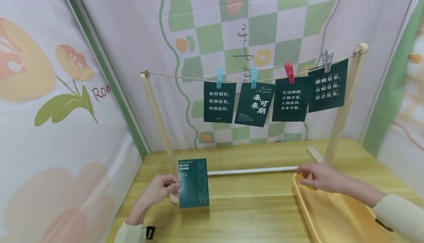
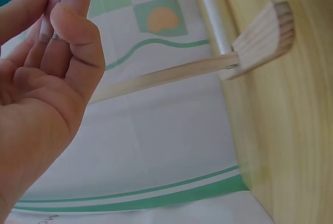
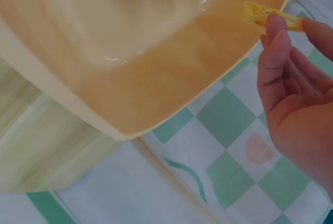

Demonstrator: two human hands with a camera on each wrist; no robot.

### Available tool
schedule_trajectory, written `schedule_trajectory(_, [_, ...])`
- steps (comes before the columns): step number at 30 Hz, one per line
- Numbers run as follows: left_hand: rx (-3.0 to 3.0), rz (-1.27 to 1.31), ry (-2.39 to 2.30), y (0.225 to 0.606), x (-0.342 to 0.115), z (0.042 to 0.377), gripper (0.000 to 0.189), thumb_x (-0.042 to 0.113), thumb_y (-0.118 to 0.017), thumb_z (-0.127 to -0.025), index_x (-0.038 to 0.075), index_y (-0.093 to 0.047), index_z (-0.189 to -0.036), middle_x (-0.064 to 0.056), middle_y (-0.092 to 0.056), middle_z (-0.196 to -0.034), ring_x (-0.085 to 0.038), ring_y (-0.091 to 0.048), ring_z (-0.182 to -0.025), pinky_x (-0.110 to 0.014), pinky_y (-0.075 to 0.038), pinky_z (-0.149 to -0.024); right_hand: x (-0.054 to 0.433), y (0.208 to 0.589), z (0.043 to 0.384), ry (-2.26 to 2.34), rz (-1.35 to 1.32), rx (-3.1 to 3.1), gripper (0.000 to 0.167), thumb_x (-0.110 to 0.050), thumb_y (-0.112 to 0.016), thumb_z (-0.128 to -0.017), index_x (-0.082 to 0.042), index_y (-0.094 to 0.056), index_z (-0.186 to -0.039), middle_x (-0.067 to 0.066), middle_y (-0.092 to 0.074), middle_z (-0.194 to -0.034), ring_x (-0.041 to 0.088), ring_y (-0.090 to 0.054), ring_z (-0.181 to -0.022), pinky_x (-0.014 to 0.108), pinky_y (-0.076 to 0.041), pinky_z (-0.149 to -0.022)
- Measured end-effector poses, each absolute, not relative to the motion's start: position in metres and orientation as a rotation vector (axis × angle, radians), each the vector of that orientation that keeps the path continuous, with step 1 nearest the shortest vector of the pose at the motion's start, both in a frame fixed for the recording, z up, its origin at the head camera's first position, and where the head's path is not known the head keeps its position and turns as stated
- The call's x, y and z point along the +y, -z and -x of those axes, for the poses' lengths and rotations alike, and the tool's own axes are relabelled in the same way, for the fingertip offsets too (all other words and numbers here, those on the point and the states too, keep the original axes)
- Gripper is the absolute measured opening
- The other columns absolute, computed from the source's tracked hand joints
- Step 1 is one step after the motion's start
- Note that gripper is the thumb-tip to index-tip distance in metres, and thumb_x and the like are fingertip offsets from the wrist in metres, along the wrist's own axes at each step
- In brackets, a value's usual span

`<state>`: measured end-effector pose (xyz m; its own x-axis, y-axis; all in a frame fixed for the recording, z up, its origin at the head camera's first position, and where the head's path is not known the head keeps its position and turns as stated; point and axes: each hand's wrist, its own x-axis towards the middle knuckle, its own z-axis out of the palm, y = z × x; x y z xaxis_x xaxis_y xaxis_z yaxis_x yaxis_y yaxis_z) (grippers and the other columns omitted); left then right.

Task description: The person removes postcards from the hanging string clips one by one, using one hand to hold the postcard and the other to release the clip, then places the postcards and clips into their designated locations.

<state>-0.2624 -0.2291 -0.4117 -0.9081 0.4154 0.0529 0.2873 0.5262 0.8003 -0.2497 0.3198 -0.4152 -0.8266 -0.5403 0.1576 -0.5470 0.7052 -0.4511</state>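
In the head view my left hand holds a dark green card with white print by its left edge, upright above the table near the left post. Only a corner of that card shows in the left wrist view, past the fingers of my left hand. My right hand pinches a yellow clothespin between thumb and fingers. In the head view my right hand is over the far left corner of an orange tray. Several green cards hang from a string by clothespins.
Two wooden posts, left and right, carry the string. A white rod runs between them low over the wooden table. Patterned cloth hangs behind and at both sides.
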Motion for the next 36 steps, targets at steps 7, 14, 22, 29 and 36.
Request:
schedule_trajectory(7, [2.485, -0.697, -1.308, 0.426, -0.232, 0.257, 0.014, 0.013, -0.061, -0.096, 0.002, -0.066, -0.088, -0.013, -0.07, -0.074, -0.015, -0.069, -0.065, -0.018, -0.045, -0.052, 0.327, 0.427, 0.252, -0.475, -1.063, -2.75, 0.015, -0.013, -0.079, -0.079, -0.01, -0.068, -0.089, -0.008, -0.066, -0.076, -0.005, -0.054, -0.065, 0.02, -0.046, -0.055])
schedule_trajectory(14, [2.457, -0.716, -1.288, 0.433, -0.233, 0.257, 0.014, 0.008, -0.06, -0.096, -0.002, -0.065, -0.087, -0.016, -0.072, -0.077, -0.026, -0.071, -0.066, -0.023, -0.05, -0.053, 0.329, 0.43, 0.252, -0.319, -1.054, -2.797, 0.027, -0.017, -0.081, -0.073, -0.021, -0.054, -0.073, -0.017, -0.05, -0.068, -0.005, -0.04, -0.064, 0.02, -0.034, -0.053])
schedule_trajectory(22, [2.402, -0.671, -1.181, 0.443, -0.233, 0.254, 0.011, 0.002, -0.058, -0.094, -0.002, -0.063, -0.085, -0.011, -0.069, -0.073, -0.019, -0.067, -0.063, -0.028, -0.054, -0.056, 0.334, 0.434, 0.25, -0.276, -1.102, -2.815, 0.033, -0.016, -0.082, -0.068, -0.019, -0.05, -0.076, -0.015, -0.048, -0.068, -0.006, -0.038, -0.063, 0.02, -0.033, -0.053])
schedule_trajectory(29, [2.319, -0.543, -1.194, 0.451, -0.233, 0.251, 0.011, 0.0, -0.057, -0.094, -0.004, -0.06, -0.084, -0.012, -0.068, -0.071, -0.019, -0.066, -0.061, -0.039, -0.059, -0.061, 0.339, 0.438, 0.249, -0.185, -1.051, -2.84, 0.035, -0.016, -0.081, -0.065, -0.02, -0.048, -0.075, -0.015, -0.045, -0.066, -0.004, -0.037, -0.061, 0.021, -0.032, -0.052])
schedule_trajectory(36, [2.292, -0.506, -1.136, 0.459, -0.232, 0.247, 0.013, 0.001, -0.058, -0.093, -0.003, -0.059, -0.081, -0.013, -0.066, -0.066, -0.021, -0.064, -0.055, -0.032, -0.056, -0.054, 0.334, 0.44, 0.252, -0.116, -0.991, -2.915, 0.031, -0.017, -0.079, -0.065, -0.022, -0.049, -0.073, -0.018, -0.039, -0.065, -0.003, -0.036, -0.059, 0.021, -0.03, -0.052])
